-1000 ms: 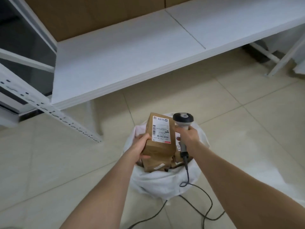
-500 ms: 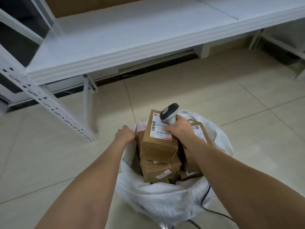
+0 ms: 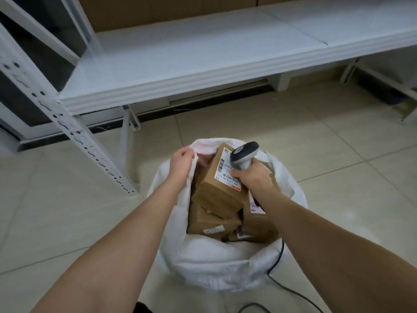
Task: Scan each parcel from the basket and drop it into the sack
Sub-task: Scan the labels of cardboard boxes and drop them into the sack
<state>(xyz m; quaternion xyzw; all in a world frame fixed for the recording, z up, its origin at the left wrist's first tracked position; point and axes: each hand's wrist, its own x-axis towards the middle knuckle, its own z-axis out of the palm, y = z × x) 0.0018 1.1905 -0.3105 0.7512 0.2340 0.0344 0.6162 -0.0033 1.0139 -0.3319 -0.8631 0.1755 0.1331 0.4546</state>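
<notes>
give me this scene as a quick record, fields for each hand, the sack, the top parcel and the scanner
left hand: grips the far left rim of the sack
right hand: holds the barcode scanner over the sack's mouth
top parcel: brown carton, tilted, shipping label facing up, lying on other parcels
sack: white, open, on the tiled floor, nearly full
scanner cable: dark, runs down the sack's right side
behind: white metal shelf
</notes>
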